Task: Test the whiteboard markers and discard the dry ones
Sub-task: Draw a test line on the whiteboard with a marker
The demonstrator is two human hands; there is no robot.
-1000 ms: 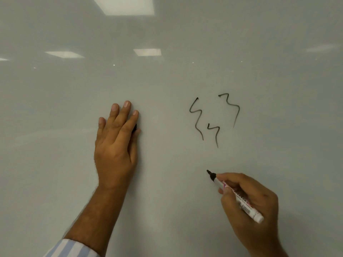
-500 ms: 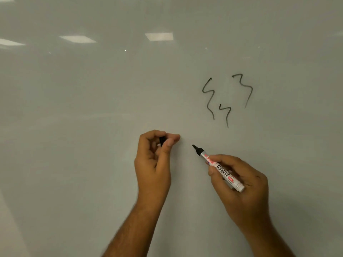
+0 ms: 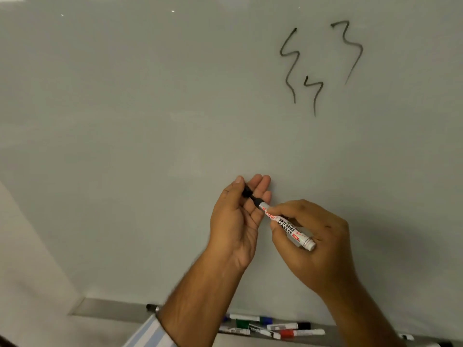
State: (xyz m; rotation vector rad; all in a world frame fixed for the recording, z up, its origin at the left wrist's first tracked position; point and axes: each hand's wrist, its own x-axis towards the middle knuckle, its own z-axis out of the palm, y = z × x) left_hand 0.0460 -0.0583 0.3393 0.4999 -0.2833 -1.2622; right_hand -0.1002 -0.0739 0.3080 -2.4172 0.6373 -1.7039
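My right hand point(image 3: 318, 244) grips a white-barrelled whiteboard marker point(image 3: 288, 225) with its black tip pointing up and left. My left hand point(image 3: 238, 216) pinches the marker's black cap point(image 3: 246, 191) between thumb and fingers, right at the marker's tip. Whether the cap sits on the tip I cannot tell. Three black squiggles point(image 3: 318, 63) stand on the whiteboard point(image 3: 150, 108) above and to the right of my hands.
A metal tray point(image 3: 105, 309) runs along the whiteboard's lower edge. Several capped markers point(image 3: 275, 326) in black, blue, green and red lie in it below my forearms. One more marker point(image 3: 152, 307) lies further left and others at the far right.
My left hand left the board, curled round the cap and came to the marker tip. My right hand drew the marker down and left, away from the squiggles. The view tilted down to the tray.
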